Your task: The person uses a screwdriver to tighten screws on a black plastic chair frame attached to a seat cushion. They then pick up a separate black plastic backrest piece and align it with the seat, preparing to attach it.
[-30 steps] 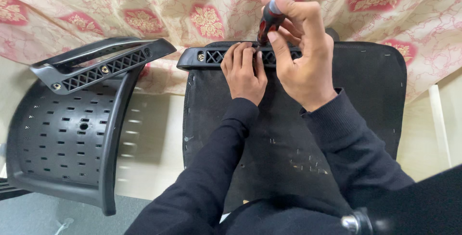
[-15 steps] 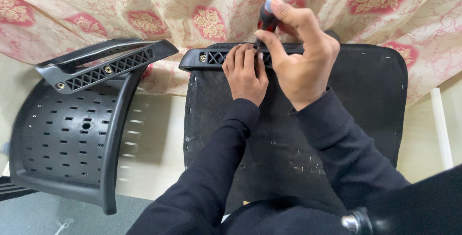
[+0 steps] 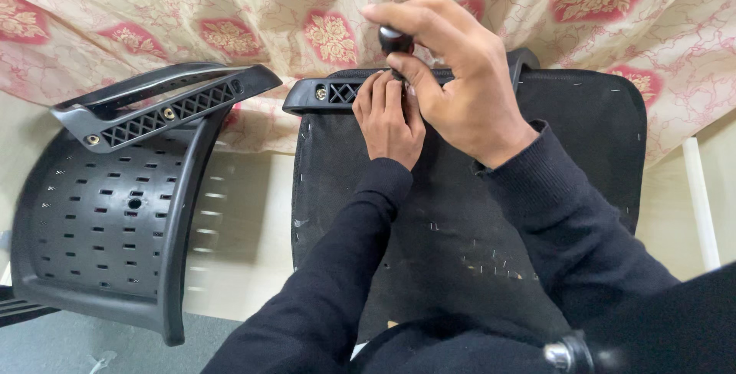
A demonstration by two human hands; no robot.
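Head view: the right hand (image 3: 460, 90) is wrapped closed around a screwdriver (image 3: 395, 41) by its dark rounded handle, the tool standing upright over a black armrest (image 3: 330, 94). Just beside it the left hand (image 3: 389, 117) presses down with fingers together on that armrest — holding nothing itself. The armrest lies along the top edge of an upturned seat pad (image 3: 460, 213). Well to the left sits a perforated chair back (image 3: 100, 213) with a second armrest (image 3: 165, 102) — all against flowered cloth (image 3: 230, 6).
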